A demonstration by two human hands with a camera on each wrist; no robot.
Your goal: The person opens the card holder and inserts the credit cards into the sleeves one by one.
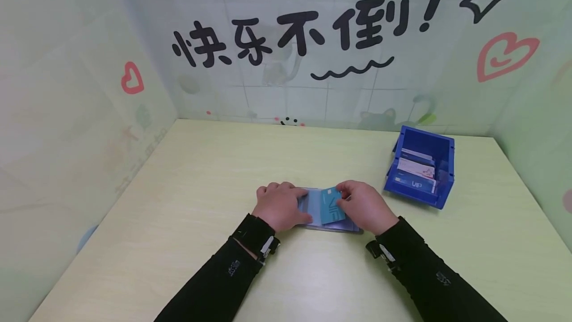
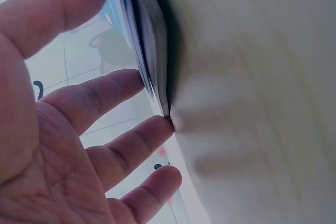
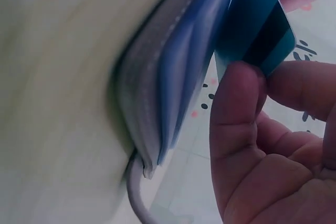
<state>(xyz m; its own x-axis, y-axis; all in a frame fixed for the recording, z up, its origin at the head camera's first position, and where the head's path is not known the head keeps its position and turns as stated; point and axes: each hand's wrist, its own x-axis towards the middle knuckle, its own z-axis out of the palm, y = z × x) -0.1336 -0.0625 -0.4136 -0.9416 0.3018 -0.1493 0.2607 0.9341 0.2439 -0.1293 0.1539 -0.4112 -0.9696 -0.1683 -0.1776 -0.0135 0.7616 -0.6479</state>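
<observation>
A card holder (image 1: pixel 314 207) with translucent bluish sleeves lies opened on the table in the head view. Its stitched grey cover (image 3: pixel 137 85) shows in the right wrist view. My left hand (image 1: pixel 279 206) rests at its left side, thumb and fingertips on the sleeves and edge. In the left wrist view, the fingers of that hand (image 2: pixel 68 124) are fairly straight against the holder's edge (image 2: pixel 152 30). Between thumb and forefinger, my right hand (image 1: pixel 364 206) pinches a teal VIP card (image 1: pixel 331 206), tilted over the sleeves. The card's dark stripe faces the right wrist camera.
A blue plastic bin (image 1: pixel 440 163) stands on the table (image 1: pixel 223 163) at the back right, with several cards (image 1: pixel 415 182) upright in it. Printed wall panels (image 1: pixel 286 98) enclose the back and sides. A grey strap (image 3: pixel 135 187) hangs from the holder's corner.
</observation>
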